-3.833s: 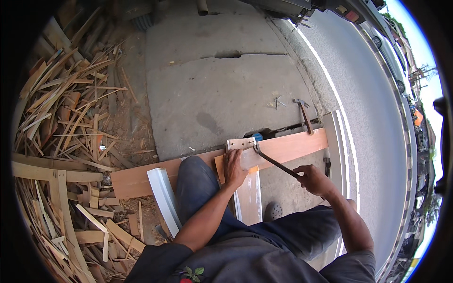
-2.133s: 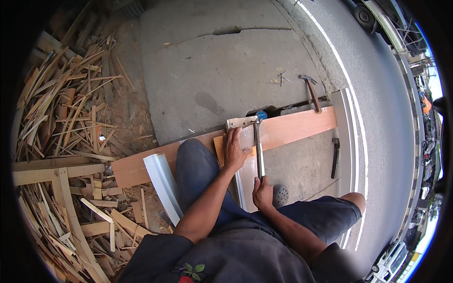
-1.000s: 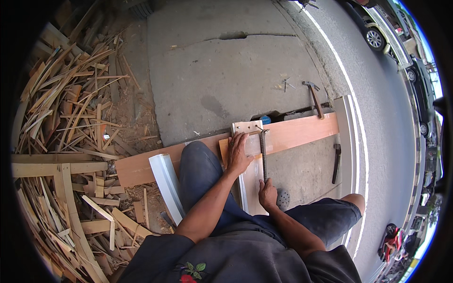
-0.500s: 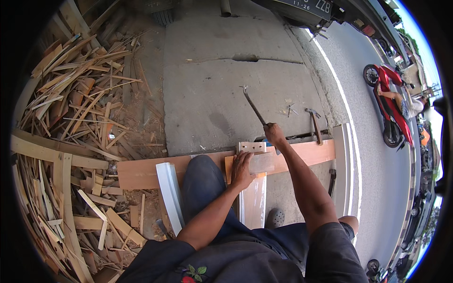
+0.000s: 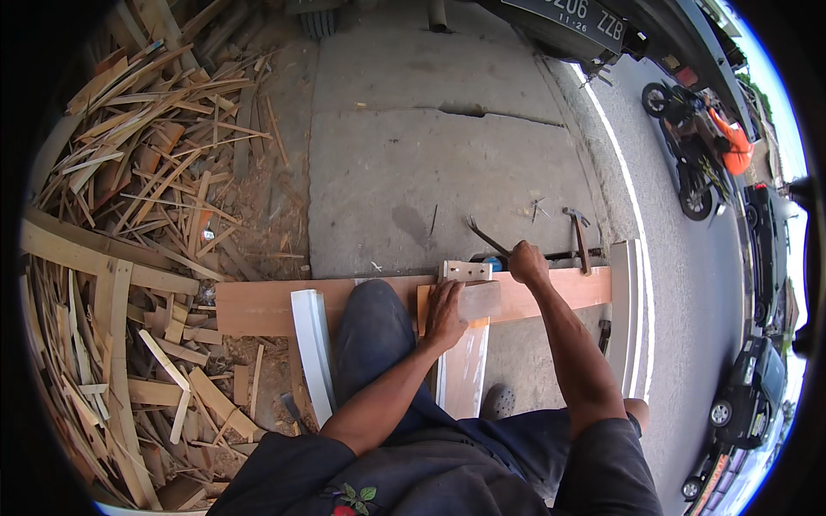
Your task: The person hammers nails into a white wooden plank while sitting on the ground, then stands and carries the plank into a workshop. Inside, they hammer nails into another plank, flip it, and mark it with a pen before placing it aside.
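Note:
My right hand (image 5: 527, 263) is closed around a dark crowbar (image 5: 486, 236) with a forked tip, which points away and to the left above the boards. My left hand (image 5: 446, 314) grips a short wooden block (image 5: 479, 301), its fingers over the top. This block lies across a long reddish-brown plank (image 5: 258, 308), where a white-edged board (image 5: 463, 370) meets it. Just beyond the block shows a pale board end with several dark holes or nail heads (image 5: 466, 271). Something blue (image 5: 494, 262) sits beside it, partly hidden by my right hand.
A claw hammer (image 5: 580, 242) rests against the plank's far edge at right. White boards stand left (image 5: 314, 353) and right (image 5: 626, 318). Scrap wood (image 5: 163, 163) heaps at left. A parked vehicle (image 5: 551, 30) is ahead; a motorcycle (image 5: 688, 159) and a car (image 5: 748, 391) are on the road.
My right hand has moved slightly right and toward me, and the crowbar has tilted lower. The left hand stays on the block. A red motorcycle has gone; another with an orange-clad rider appears.

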A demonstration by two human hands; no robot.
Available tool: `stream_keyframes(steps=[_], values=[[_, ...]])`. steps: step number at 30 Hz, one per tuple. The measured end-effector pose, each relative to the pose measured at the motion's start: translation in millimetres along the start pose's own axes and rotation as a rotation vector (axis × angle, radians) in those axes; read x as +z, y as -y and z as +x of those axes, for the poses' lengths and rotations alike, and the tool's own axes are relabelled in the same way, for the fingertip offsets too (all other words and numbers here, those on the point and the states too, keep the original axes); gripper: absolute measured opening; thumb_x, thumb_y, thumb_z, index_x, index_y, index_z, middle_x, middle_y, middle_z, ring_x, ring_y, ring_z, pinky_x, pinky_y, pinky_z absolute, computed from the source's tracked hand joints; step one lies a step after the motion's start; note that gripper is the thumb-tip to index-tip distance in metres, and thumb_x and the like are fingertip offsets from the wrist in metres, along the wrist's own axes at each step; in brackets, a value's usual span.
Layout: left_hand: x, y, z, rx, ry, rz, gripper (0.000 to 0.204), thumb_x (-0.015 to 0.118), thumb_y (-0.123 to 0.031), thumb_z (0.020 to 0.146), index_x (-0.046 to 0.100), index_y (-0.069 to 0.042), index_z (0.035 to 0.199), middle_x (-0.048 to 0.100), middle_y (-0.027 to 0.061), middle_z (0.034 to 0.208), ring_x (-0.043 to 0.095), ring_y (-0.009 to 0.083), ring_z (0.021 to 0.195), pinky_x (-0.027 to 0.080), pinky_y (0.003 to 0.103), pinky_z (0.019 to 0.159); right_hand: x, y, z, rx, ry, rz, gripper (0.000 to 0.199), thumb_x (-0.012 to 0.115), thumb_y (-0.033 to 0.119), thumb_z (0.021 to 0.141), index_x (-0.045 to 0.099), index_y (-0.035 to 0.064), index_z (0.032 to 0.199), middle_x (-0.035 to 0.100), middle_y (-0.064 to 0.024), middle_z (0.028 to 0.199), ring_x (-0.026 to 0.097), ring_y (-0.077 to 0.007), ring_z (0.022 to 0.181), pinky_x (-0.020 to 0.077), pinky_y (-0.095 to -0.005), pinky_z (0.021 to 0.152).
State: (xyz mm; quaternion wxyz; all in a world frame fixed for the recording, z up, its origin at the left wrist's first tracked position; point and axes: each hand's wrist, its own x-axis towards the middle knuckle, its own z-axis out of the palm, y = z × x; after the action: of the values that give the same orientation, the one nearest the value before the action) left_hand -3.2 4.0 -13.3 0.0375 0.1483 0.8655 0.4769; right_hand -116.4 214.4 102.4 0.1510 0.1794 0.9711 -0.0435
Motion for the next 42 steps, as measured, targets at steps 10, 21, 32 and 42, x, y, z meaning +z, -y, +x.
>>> stream_keyframes(steps=[10,21,32,42], values=[[-2.3,12.2,-15.3,-0.096,-0.119,0.078,0.099,0.09,-0.004,0.065,0.041,0.0,0.151,0.045,0.0225,0.158,0.031,0.0427,0.156,0.014,0.056,0.132,-117.1,-46.1,-165.2,-0.155,0.299,0.138,0.023,0.071,0.016,0.096,0.081,0.0046,0.114,0.076,-0.0253,0.098,0.074,-0.0421,0.096,0.0573,-0.0493,0.089],[-6.6,9.9,-9.0,-0.103,-0.158,0.053,0.097,0.089,-0.005,0.067,0.041,0.0,0.151,0.045,0.0226,0.158,0.033,0.0419,0.154,0.018,0.055,0.131,-159.9,-3.8,-175.0,-0.279,0.278,-0.166,0.016,0.065,0.014,0.096,0.078,0.0051,0.096,0.076,-0.0215,0.093,0.073,-0.0419,0.095,0.0573,-0.0537,0.088],[0.3,19.1,-8.1,-0.097,-0.15,0.019,0.095,0.087,0.0,0.067,0.041,0.0,0.151,0.045,0.024,0.157,0.034,0.0428,0.153,0.024,0.05,0.13,-158.9,22.7,-158.6,-0.349,0.323,-0.273,0.018,0.065,0.014,0.098,0.077,0.0002,0.099,0.076,-0.022,0.097,0.074,-0.0408,0.1,0.0583,-0.0522,0.09],[-7.6,14.8,-6.5,-0.072,-0.167,-0.11,0.098,0.086,0.004,0.069,0.037,0.001,0.155,0.039,0.0254,0.162,0.03,0.044,0.156,0.025,0.05,0.13,-110.8,21.2,-215.2,-0.179,0.374,0.124,0.022,0.065,0.011,0.097,0.071,-0.0035,0.112,0.072,-0.0318,0.097,0.07,-0.05,0.096,0.0556,-0.055,0.087]])
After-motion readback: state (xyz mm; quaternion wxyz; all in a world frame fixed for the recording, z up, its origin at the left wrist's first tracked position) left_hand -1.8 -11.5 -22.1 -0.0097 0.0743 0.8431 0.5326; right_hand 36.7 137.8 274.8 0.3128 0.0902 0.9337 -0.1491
